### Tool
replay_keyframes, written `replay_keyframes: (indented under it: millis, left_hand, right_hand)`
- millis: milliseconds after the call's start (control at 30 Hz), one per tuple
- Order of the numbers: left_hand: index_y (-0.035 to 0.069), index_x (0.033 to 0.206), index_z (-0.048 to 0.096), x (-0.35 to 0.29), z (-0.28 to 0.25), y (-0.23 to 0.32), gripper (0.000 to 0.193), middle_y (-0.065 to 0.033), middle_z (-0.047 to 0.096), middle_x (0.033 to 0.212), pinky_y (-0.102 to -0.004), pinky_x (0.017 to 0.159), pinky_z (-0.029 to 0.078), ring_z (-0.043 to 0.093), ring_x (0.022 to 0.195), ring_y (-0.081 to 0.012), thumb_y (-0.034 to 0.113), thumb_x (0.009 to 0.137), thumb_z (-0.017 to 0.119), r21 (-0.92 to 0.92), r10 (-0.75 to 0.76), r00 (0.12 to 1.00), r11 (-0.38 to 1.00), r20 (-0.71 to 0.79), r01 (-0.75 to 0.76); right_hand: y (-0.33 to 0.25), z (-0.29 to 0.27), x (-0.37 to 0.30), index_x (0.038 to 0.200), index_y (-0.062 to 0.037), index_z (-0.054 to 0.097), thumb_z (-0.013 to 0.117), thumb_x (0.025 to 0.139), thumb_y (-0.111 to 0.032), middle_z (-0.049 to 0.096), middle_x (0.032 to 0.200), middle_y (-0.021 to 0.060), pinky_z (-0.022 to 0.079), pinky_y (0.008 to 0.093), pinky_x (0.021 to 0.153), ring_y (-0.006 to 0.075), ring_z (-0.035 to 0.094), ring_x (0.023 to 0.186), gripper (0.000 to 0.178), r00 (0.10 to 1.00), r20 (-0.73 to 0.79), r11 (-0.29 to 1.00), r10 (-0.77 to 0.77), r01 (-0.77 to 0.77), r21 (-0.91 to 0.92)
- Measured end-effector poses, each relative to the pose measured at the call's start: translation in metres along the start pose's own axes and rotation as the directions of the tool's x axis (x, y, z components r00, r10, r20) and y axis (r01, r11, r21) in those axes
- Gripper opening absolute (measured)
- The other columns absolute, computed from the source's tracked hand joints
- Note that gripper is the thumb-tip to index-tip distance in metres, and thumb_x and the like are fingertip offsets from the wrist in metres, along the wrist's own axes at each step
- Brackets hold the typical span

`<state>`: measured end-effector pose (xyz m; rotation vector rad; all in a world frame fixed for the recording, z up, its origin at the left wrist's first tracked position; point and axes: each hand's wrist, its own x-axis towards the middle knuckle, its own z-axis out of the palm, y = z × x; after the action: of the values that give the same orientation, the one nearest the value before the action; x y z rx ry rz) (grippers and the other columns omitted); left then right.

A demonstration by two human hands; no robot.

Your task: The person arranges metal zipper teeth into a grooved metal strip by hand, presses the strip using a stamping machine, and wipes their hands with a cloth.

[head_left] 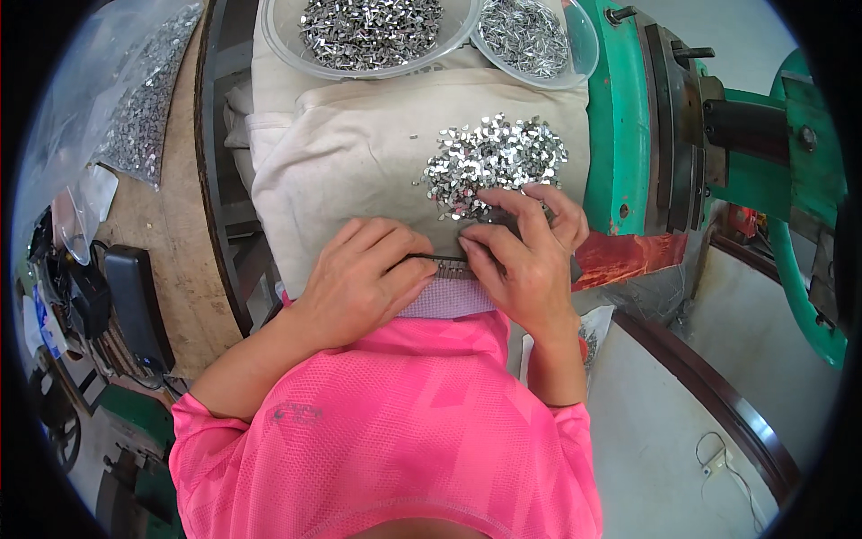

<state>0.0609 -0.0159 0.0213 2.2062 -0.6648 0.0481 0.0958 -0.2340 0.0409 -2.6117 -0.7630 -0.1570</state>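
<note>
A heap of small shiny silver metal pieces (498,162) lies spread on a beige cloth (350,135) in front of me. Near the cloth's front edge, close to my body, is a narrow dark slotted strip (453,269) with small marks or pieces along it. My left hand (368,274) is closed on the strip's left end. Just above its right end, my right hand (530,256) has thumb and index fingertips close together; anything between them is too small to make out. Its other fingers curl at the heap's near edge.
Two clear plastic tubs, one large (278,40) and one smaller (588,54), hold more small metal parts at the back. A bag of metal pieces (148,117) rests on the wooden table (193,305) at left. Green machinery (620,126) stands close on the right.
</note>
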Motion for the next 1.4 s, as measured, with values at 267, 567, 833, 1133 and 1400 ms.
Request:
replay_keyframes:
  millis: [267, 567, 833, 1133, 1400]
  left_hand:
    - [0.007, 0.088, 0.065, 0.003, 0.003, 0.001, 0.013, -0.0019, 0.064, 0.101, -0.035, 0.081, 0.046, 0.06, 0.098, -0.0211, 0.013, 0.079, 0.072, -0.007, 0.003, 1.0, 1.0, 0.012, -0.003]
    - [0.006, 0.089, 0.064, 0.004, 0.003, 0.003, 0.023, -0.0058, 0.065, 0.1, -0.0378, 0.078, 0.047, 0.063, 0.094, -0.0262, 0.008, 0.072, 0.079, -0.018, 0.002, 1.0, 1.0, 0.003, -0.002]
    - [0.006, 0.091, 0.065, 0.003, -0.001, 0.001, 0.02, -0.0042, 0.063, 0.1, -0.036, 0.08, 0.046, 0.061, 0.097, -0.0233, 0.012, 0.076, 0.075, 0.019, -0.003, 1.0, 1.0, -0.004, 0.003]
    - [0.006, 0.087, 0.064, 0.007, 0.0, 0.002, 0.014, -0.0038, 0.063, 0.1, -0.0355, 0.081, 0.047, 0.061, 0.097, -0.0222, 0.011, 0.077, 0.073, 0.009, 0.019, 1.0, 1.0, 0.019, -0.019]
    - [0.005, 0.088, 0.062, 0.007, 0.004, 0.003, 0.017, -0.0046, 0.063, 0.099, -0.035, 0.079, 0.047, 0.061, 0.094, -0.0225, 0.01, 0.076, 0.073, 0.051, 0.052, 0.999, 0.997, 0.006, -0.053]
  right_hand:
    - [0.015, -0.005, -0.009, 0.087, -0.021, 0.077, 0.081, 0.068, -0.017, 0.066, 0.117, -0.0033, 0.032, 0.0438, 0.099, 0.0276, 0.049, 0.117, 0.019, 1.0, -0.025, 0.997, 0.016, -0.014, 0.075]
    - [0.009, -0.005, 0.0, 0.087, -0.0234, 0.077, 0.079, 0.066, -0.016, 0.063, 0.122, -0.0034, 0.032, 0.0428, 0.101, 0.0279, 0.046, 0.122, 0.022, 0.993, 0.107, 0.998, -0.056, 0.052, 0.039]
    - [0.014, -0.005, -0.01, 0.081, -0.0147, 0.07, 0.082, 0.07, -0.017, 0.066, 0.117, -0.0018, 0.031, 0.0442, 0.1, 0.0294, 0.047, 0.119, 0.017, 1.0, -0.019, 0.995, 0.013, -0.011, 0.103]
    - [0.005, -0.01, -0.034, 0.084, -0.0165, 0.077, 0.087, 0.065, -0.02, 0.068, 0.112, 0.0019, 0.035, 0.0429, 0.099, 0.0314, 0.045, 0.118, 0.021, 0.997, -0.004, 0.988, 0.08, -0.079, 0.132]
    - [0.013, 0.002, -0.012, 0.087, -0.0186, 0.075, 0.083, 0.071, -0.021, 0.066, 0.114, -0.0024, 0.033, 0.0428, 0.097, 0.0284, 0.048, 0.117, 0.018, 0.99, -0.12, 0.997, 0.072, -0.071, 0.016]
